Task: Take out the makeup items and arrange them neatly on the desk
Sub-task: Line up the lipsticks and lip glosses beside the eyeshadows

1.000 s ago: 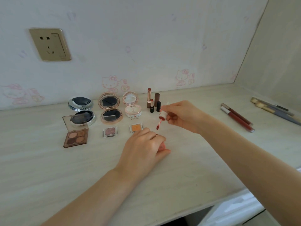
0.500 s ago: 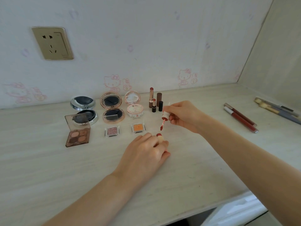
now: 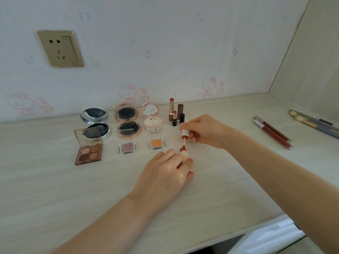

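**Lip gloss open, wand sitting right at the bottle neck**

My left hand [image 3: 168,171] rests on the pale wood-grain desk [image 3: 55,189], fingers curled round a small lip gloss bottle [image 3: 184,154]. Only its cream shoulder and dark red neck show above my knuckles. My right hand [image 3: 203,131] hovers just behind it, wrist bent, pinching the white cap [image 3: 185,132] with the thin wand [image 3: 184,143] pointing down, its tip at the bottle's mouth.

Lined up by the wall: a shiny silver round compact [image 3: 95,123], a rose-gold one [image 3: 128,121], a pink frilly one [image 3: 151,118], all open, plus two lipsticks [image 3: 172,111]. In front: a brown four-pan eyeshadow palette [image 3: 89,152] and two little clear square pots, one pink glitter [image 3: 127,147], one orange [image 3: 157,144]. Two slim red gloss tubes [image 3: 273,132] lie off to the right.
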